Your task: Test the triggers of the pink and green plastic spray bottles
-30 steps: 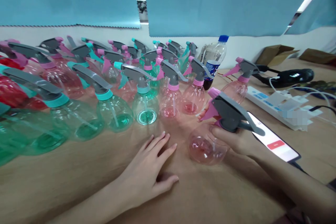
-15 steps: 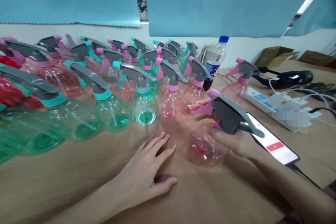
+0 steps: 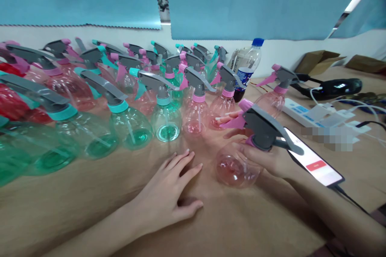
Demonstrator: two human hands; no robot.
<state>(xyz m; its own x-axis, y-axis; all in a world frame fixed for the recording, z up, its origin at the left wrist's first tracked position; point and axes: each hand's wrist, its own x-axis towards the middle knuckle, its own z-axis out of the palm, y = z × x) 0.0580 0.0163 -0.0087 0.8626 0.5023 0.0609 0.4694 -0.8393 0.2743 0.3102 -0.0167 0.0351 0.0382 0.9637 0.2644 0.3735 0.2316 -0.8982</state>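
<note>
Broadly, a brown tabletop (image 3: 223, 221) fills the lower view, with blue blinds (image 3: 256, 4) hanging beyond it. Across its left and middle stand many spray bottles (image 3: 114, 92), crowded in rows and tinted green, pink and red. The left hand (image 3: 169, 188) rests palm down on the bare surface before them, its fingers loosely spread, holding nothing. The right hand (image 3: 269, 158) is at the neck of a pink-tinted sprayer (image 3: 237, 166), thumb on the near side and fingers stretched out behind the pink trigger (image 3: 235, 121); how firmly it has hold cannot be told. That sprayer is to the right of the left hand, apart from it. Farther right lies a white power strip (image 3: 300, 113) with plugs in it. A soda bottle (image 3: 246, 74) stands behind the sprayer, and a lit phone (image 3: 319, 164) lies beside the right wrist, showing a red button (image 3: 316, 165).
</note>
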